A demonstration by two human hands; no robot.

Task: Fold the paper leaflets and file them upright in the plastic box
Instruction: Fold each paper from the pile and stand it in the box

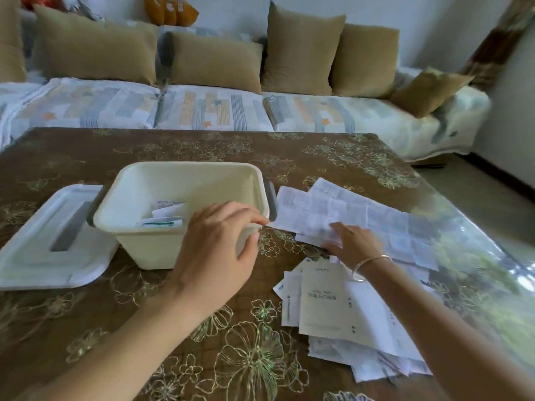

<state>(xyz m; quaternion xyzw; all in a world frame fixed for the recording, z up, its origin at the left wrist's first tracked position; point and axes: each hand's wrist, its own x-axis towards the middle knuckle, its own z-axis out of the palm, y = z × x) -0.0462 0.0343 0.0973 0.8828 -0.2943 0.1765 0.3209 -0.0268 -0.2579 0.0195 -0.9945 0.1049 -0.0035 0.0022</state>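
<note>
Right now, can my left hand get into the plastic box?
Probably yes: the left hand sits by the rim of the plastic box, whose lid lies off beside it, top open.

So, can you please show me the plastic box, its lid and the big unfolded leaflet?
plastic box [150, 250]: head view, on its front wall.
lid [29, 250]: head view, on its flat top.
unfolded leaflet [318, 209]: head view, on its printed middle.

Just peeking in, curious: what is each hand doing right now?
Left hand: pinches the corner of the large unfolded white paper leaflet.
Right hand: open, fingers pressing flat on that leaflet.
</note>
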